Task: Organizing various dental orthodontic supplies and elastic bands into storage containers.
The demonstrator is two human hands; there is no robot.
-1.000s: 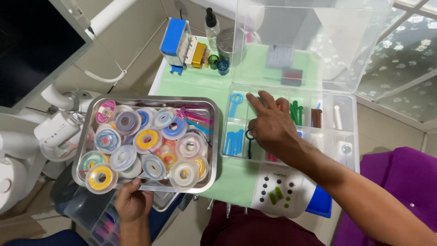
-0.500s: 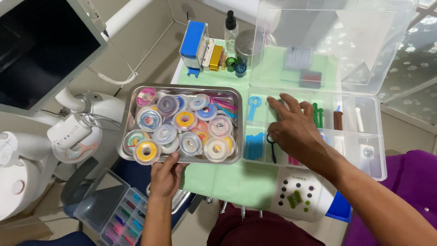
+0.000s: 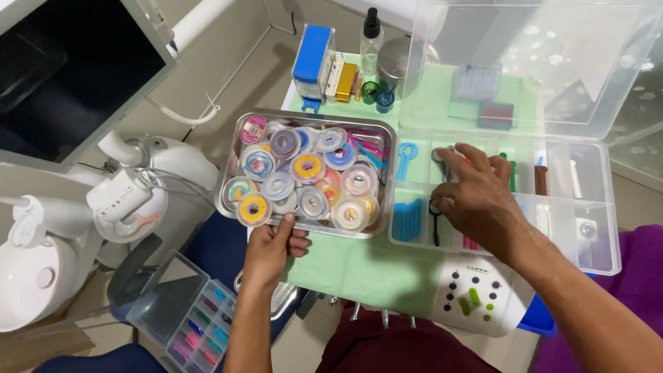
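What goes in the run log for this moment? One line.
left hand: holds metal tray of spools | right hand: inside clear compartment box

tray left, compartment box right

the left hand [image 3: 271, 243] grips the near rim of the metal tray [image 3: 231, 181], spools [image 3: 307, 167] lying in it beyond the fingers. just right of that grip sits the compartment box [image 3: 594, 207], the right hand [image 3: 476, 200] inside it. beyond both stand bottles [image 3: 371, 34].

We see a metal tray [image 3: 228, 185] of coloured spools (yellow, blue, pink) lying level, just left of our clear compartment box [image 3: 599, 200].
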